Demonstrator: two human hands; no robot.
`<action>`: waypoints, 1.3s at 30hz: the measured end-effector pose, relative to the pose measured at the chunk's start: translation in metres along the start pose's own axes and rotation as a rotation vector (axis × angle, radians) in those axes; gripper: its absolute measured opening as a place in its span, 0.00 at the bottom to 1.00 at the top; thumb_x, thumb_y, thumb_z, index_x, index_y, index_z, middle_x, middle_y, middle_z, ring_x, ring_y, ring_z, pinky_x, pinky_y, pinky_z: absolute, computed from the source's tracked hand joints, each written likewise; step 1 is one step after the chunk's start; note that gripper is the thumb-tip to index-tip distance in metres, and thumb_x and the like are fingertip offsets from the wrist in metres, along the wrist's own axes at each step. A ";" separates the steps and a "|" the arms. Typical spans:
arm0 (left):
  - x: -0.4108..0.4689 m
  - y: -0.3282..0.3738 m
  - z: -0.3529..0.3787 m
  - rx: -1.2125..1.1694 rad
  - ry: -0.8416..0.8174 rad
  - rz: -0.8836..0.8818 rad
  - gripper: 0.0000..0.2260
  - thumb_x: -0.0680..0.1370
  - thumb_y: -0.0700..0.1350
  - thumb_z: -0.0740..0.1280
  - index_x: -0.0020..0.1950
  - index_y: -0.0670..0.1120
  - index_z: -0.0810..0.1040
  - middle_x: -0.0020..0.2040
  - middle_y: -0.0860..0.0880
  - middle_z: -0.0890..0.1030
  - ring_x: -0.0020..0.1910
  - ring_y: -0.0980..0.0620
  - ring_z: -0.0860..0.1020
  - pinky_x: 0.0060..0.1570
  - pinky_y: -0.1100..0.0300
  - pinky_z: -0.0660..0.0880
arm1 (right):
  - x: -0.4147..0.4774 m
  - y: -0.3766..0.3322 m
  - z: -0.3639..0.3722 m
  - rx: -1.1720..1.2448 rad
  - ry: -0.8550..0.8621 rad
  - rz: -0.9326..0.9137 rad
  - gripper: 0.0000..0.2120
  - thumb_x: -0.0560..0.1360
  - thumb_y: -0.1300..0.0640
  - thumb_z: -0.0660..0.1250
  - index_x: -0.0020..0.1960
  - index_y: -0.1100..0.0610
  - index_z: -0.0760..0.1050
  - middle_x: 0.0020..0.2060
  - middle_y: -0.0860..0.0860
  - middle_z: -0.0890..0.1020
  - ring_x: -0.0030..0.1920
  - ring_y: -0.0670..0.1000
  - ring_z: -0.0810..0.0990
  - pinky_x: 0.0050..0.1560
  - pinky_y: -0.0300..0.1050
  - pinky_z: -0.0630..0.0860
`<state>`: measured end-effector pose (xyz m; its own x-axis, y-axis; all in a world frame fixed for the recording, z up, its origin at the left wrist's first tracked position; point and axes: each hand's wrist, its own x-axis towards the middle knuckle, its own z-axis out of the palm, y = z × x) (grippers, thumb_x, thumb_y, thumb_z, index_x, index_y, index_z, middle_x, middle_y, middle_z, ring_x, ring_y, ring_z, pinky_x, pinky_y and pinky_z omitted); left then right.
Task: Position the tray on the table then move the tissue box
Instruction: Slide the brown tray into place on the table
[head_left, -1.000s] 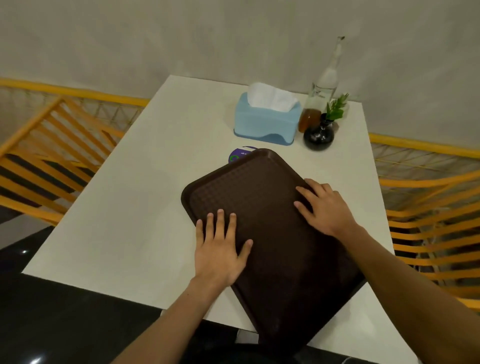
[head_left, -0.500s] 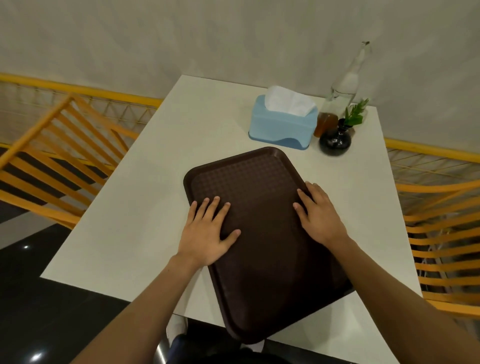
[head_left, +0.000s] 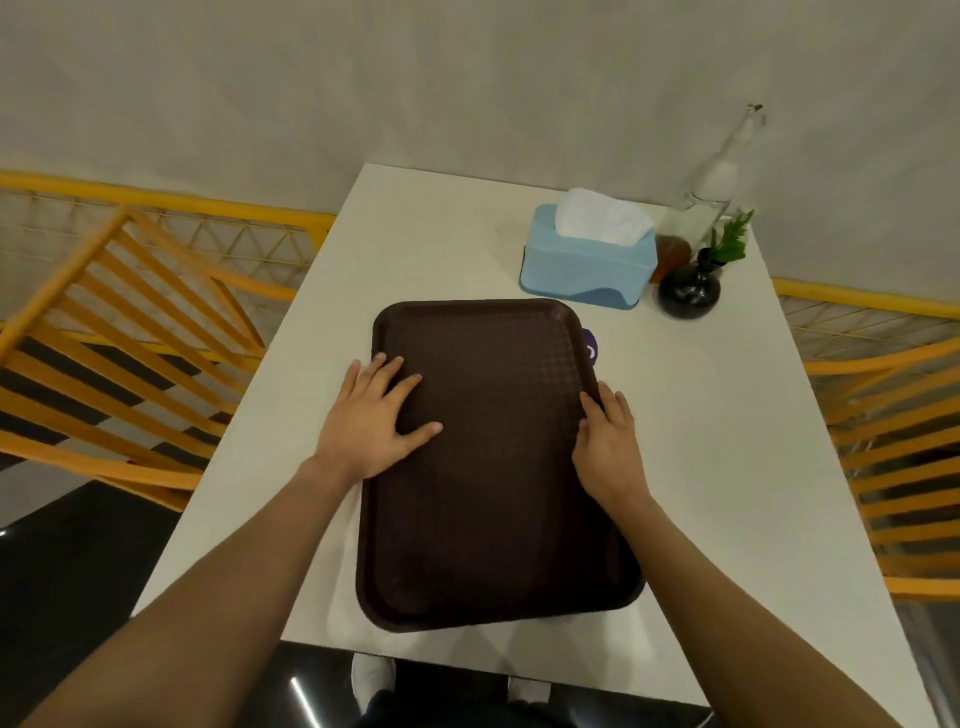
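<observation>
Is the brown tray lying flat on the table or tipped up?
Flat: the tray lies on the table, left hand spread on it.

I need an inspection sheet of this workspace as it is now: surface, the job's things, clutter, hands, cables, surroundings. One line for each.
Surface: white table, rectangular, far end against the wall.
Job's things: brown tray lies flat on the table, roughly square to it; blue tissue box stands beyond the tray, a white tissue sticking out.
Clutter: glass bottle, round black vase with a green sprig, purple sticker partly under the tray.
Hands: left hand flat on the tray's left edge; right hand at its right edge.
Cables: nothing seen.
Surroundings: orange slatted chairs on both sides, grey wall, dark floor.
</observation>
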<state>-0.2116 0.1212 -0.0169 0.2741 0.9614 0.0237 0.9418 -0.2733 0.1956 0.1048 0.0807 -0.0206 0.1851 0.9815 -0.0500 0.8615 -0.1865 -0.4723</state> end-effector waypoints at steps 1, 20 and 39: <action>0.002 -0.007 -0.002 -0.006 0.025 -0.043 0.38 0.77 0.73 0.54 0.80 0.51 0.65 0.81 0.46 0.60 0.82 0.45 0.51 0.79 0.47 0.41 | -0.002 -0.007 0.003 0.033 0.001 0.017 0.22 0.86 0.58 0.54 0.79 0.58 0.63 0.80 0.55 0.59 0.81 0.59 0.52 0.80 0.56 0.52; -0.030 -0.047 -0.002 -0.115 0.171 -0.264 0.21 0.81 0.45 0.65 0.74 0.44 0.74 0.63 0.42 0.79 0.60 0.40 0.75 0.59 0.44 0.73 | -0.028 -0.043 0.020 -0.078 0.097 0.082 0.24 0.86 0.50 0.54 0.81 0.53 0.60 0.67 0.55 0.79 0.59 0.59 0.81 0.61 0.57 0.78; -0.007 -0.122 -0.021 -0.049 0.197 -0.347 0.22 0.82 0.45 0.62 0.76 0.43 0.71 0.63 0.43 0.80 0.62 0.40 0.74 0.63 0.43 0.69 | 0.020 -0.117 0.056 -0.168 0.076 0.049 0.24 0.85 0.52 0.57 0.80 0.56 0.61 0.58 0.56 0.82 0.56 0.58 0.82 0.62 0.58 0.76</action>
<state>-0.3322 0.1481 -0.0198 -0.1056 0.9853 0.1345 0.9601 0.0658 0.2718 -0.0181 0.1249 -0.0155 0.2580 0.9661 0.0001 0.9162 -0.2447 -0.3173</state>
